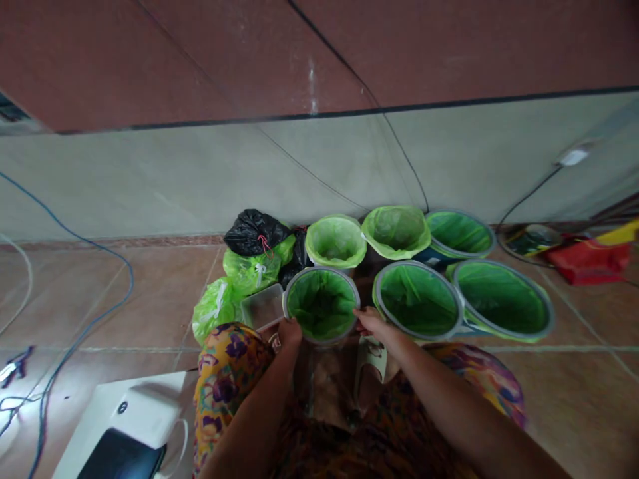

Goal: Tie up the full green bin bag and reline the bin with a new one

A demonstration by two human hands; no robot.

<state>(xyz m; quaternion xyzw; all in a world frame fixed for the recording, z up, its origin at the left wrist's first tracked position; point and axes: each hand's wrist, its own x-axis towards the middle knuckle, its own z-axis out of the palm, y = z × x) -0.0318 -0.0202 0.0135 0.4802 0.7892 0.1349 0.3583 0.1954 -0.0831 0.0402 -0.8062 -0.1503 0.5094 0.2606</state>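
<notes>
In front of me stands a small trash bin [322,341] with a grey rim and a green bag lining it. My left hand [290,332] is closed on the bin's lower left edge. On the opposite side, my right hand [368,320] pinches the rim at the lower right, its fingertips partly hidden. The liner hangs down inside the bin, spread against its walls. Right beside my right hand is another lined bin [418,336] with a grey rim. A clear plastic container [262,306] sits just left of the held bin.
More green-lined bins [397,233] stand by the wall and to the right. Tied green bags [214,309] and a black bag [255,231] lie at left. A white board with a phone [122,456], a blue cable [128,293] and a red item [589,259] are on the tiled floor.
</notes>
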